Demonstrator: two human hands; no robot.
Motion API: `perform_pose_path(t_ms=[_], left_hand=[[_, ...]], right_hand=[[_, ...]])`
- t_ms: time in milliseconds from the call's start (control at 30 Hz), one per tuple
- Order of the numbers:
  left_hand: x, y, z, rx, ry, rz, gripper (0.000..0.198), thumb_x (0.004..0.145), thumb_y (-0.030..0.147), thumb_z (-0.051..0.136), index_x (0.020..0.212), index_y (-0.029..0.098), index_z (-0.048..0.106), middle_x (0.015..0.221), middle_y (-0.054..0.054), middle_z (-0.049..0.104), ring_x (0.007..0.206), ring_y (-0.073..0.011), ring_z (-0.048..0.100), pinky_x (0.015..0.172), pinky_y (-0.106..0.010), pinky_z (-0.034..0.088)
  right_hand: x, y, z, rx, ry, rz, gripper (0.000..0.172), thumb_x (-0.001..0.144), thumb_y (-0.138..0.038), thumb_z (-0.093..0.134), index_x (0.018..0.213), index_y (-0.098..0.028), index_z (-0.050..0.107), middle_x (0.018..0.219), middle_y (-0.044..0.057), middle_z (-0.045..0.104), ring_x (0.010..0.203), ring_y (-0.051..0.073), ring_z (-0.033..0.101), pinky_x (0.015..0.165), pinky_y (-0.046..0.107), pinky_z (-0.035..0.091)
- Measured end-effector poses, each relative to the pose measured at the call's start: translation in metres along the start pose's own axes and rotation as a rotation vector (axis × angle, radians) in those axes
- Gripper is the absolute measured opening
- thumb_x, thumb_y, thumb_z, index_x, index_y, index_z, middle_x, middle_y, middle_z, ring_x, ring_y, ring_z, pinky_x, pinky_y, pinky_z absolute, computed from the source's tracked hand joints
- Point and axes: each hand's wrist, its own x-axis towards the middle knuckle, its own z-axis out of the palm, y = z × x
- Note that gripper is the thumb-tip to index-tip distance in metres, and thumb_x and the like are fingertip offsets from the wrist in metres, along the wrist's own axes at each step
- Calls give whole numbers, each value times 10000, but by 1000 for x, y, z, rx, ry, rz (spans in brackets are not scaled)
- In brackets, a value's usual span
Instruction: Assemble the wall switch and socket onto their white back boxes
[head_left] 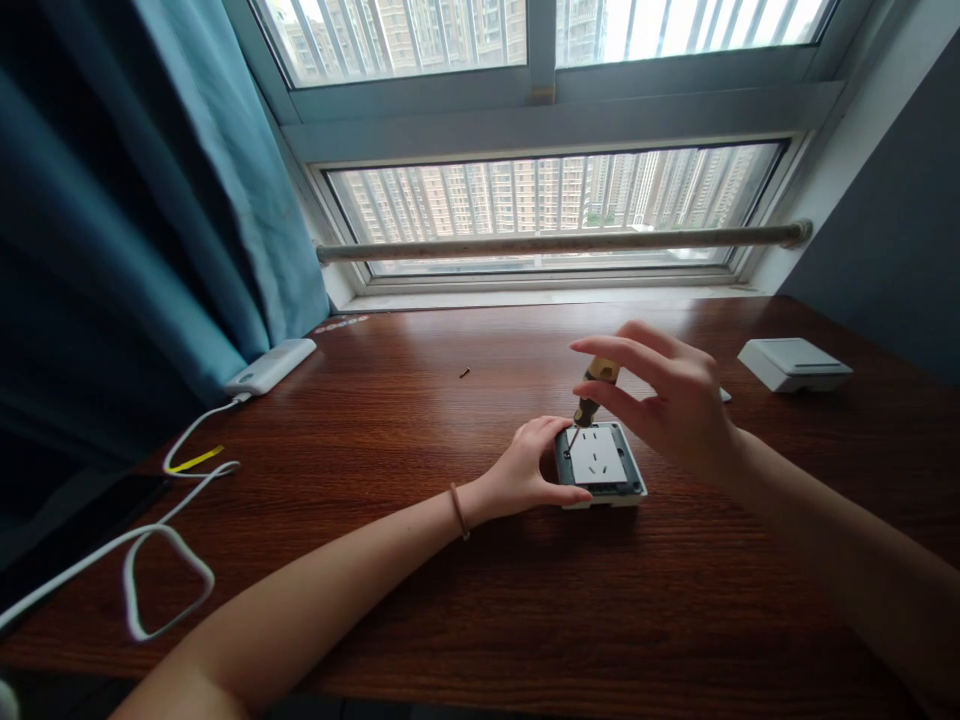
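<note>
A white wall socket (598, 458) with its cover frame off lies face up on the brown table, grey edges showing around the slotted plate. My left hand (534, 465) grips it from the left side, thumb along the near edge and fingers at the far corner. Above it, my right hand (667, 385) holds a screwdriver (587, 409) by its yellow and black handle, between thumb and fingers. The shaft slants down to the left, its tip at the screw hole on the socket's left side. Whether the tip sits in a screw I cannot tell.
A small screw (465, 372) lies on the table (405, 400) beyond my left hand. At the right stands a white box (795, 364). A white power strip (272, 367) with a looping white cable (171, 530) lies left, beside a blue curtain (225, 180). A window is behind.
</note>
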Motion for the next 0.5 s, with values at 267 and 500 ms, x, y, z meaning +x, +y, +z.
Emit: perform_pose_path(t_ms=[267, 500], left_hand=[[2, 5, -1, -18, -11, 8, 768, 577, 482, 744, 1240, 232, 449, 1209, -92, 512, 1124, -283, 464, 994, -442, 338], [2, 5, 0, -18, -5, 1, 771, 585, 489, 735, 1237, 208, 435, 1221, -101, 511, 1126, -283, 466, 995, -446, 339]], right_hand=[[4, -2, -6, 198, -193, 91, 390, 829, -115, 512, 1213, -182, 495, 974, 61, 654, 827, 157, 638, 736, 299, 565], [-1, -2, 4, 62, -49, 112, 248, 774, -239, 653, 1002, -181, 576, 841, 23, 593, 697, 129, 574, 608, 254, 549]])
